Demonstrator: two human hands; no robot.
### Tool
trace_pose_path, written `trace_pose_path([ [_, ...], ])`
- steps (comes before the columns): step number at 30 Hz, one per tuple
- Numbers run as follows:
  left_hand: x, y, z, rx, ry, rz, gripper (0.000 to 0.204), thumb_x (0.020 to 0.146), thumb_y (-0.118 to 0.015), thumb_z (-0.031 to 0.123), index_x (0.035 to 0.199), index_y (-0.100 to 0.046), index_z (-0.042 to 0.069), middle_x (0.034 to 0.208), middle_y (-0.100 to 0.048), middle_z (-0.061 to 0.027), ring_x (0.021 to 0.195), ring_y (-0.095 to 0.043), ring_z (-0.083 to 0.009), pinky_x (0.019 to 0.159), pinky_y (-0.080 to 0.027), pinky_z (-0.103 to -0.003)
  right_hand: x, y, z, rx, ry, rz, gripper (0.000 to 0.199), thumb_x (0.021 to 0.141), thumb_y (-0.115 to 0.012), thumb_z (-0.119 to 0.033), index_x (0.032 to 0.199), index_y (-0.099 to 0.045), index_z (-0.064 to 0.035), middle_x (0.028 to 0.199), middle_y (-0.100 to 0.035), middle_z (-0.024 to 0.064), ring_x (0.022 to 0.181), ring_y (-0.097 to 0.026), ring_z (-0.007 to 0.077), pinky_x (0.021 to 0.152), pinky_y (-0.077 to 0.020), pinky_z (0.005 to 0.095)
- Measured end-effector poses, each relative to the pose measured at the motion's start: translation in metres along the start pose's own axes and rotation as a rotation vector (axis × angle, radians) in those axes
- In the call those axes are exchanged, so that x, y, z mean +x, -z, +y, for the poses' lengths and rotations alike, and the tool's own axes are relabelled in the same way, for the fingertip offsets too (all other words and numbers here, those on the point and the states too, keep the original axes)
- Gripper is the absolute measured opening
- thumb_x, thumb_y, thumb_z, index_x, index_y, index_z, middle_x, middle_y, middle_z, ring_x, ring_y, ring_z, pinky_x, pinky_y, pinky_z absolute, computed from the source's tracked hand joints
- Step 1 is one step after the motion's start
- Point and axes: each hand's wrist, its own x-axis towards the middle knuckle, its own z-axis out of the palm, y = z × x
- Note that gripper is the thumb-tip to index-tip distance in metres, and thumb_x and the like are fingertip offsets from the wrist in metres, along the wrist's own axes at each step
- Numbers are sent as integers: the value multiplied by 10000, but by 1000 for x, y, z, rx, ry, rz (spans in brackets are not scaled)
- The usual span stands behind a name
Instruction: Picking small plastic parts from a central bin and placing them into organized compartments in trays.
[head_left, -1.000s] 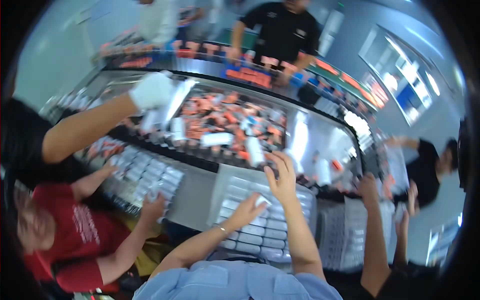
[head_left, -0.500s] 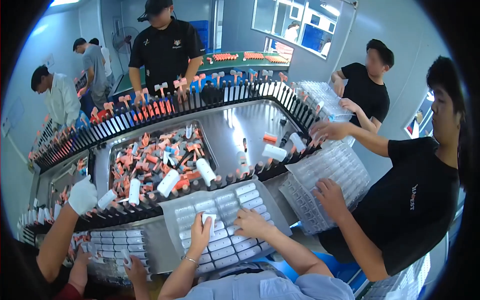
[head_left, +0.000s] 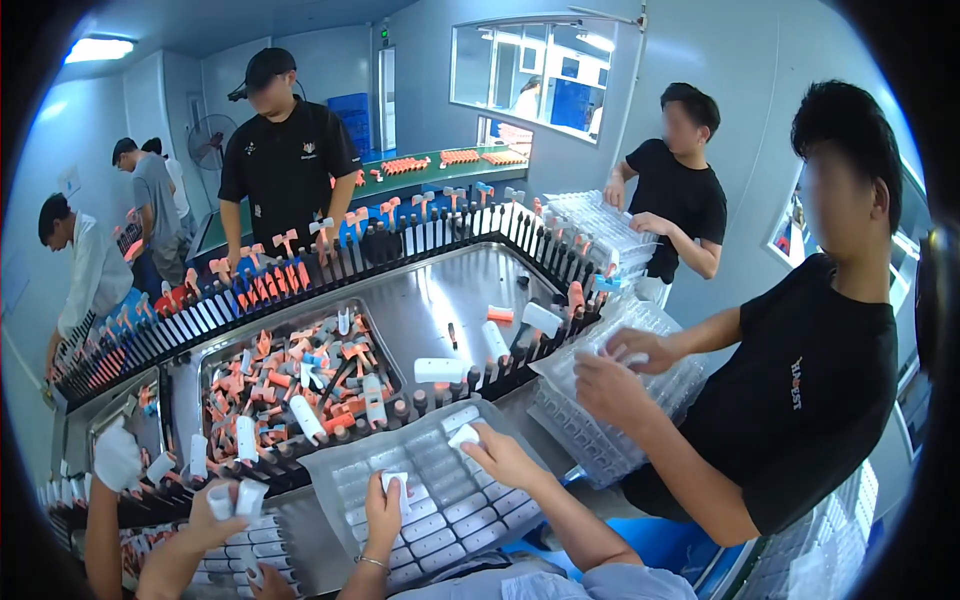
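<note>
A clear plastic tray (head_left: 322, 462) with rows of pockets lies in front of me, its near rows filled with white plastic covers (head_left: 472, 522). At the tray's middle, my left hand (head_left: 383, 512) is closed around a small white cover (head_left: 396, 482). My right hand (head_left: 503, 456) reaches over the far right part, pinching another white cover (head_left: 463, 436) between thumb and fingers. Just beyond the tray runs a black rack (head_left: 440, 398) of upright holders. Some of them carry white covers, such as the long one (head_left: 308, 420) left of the tray.
Orange and grey pieces (head_left: 275, 385) fill a recess in the metal table (head_left: 430, 310). At left, a co-worker's hand (head_left: 222, 515) holds white pieces beside a gloved hand (head_left: 118, 458). A person at right handles stacked clear trays (head_left: 570, 420). Others stand around the rack.
The view has shifted. My right hand has moved toward the tray's far side and now pinches a white cover. My left hand keeps its cover. The right co-worker's hands have come together.
</note>
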Motion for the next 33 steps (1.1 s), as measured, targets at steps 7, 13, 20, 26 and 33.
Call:
trace_pose_path([
  [7,-2,-8,53,-62,73,-60,251,904,-502,176,1068,-476,-14,782,-631,-128,697,-630,-188,616,-497,-305,12,42,-5,123,-127,155,467,782,-653,-319,1061,-526,33,888,-627,218,828,-629,360,703,-488,393],
  [13,3,-8,28,-47,-8,-32,224,921,-450,148,1085,-475,-1,784,-624,-95,672,-606,-148,602,-472,-268,47,57,24,197,-120,453,358,816,-619,-211,1028,-493,48,811,-635,166,716,-638,227,617,-486,325],
  [20,1,10,18,52,-52,8,270,894,-523,171,1088,-483,-13,766,-625,-129,628,-613,-203,571,-465,-313,109,44,57,88,-133,777,335,832,-623,-227,980,-503,49,877,-611,179,790,-608,270,698,-464,380],
  [26,5,-6,-2,81,-59,-44,395,857,-577,299,1111,-499,7,712,-569,-166,592,-568,-241,548,-432,-359,125,44,93,196,-196,801,309,836,-612,-202,978,-502,50,877,-587,157,828,-582,207,689,-466,345],
  [33,-1,7,-17,47,4,57,373,846,-582,281,1090,-517,6,586,-521,-137,513,-526,-218,493,-401,-361,162,19,15,-428,-9,181,439,760,-576,-297,1079,-496,-6,889,-605,265,833,-592,418,697,-459,505],
])
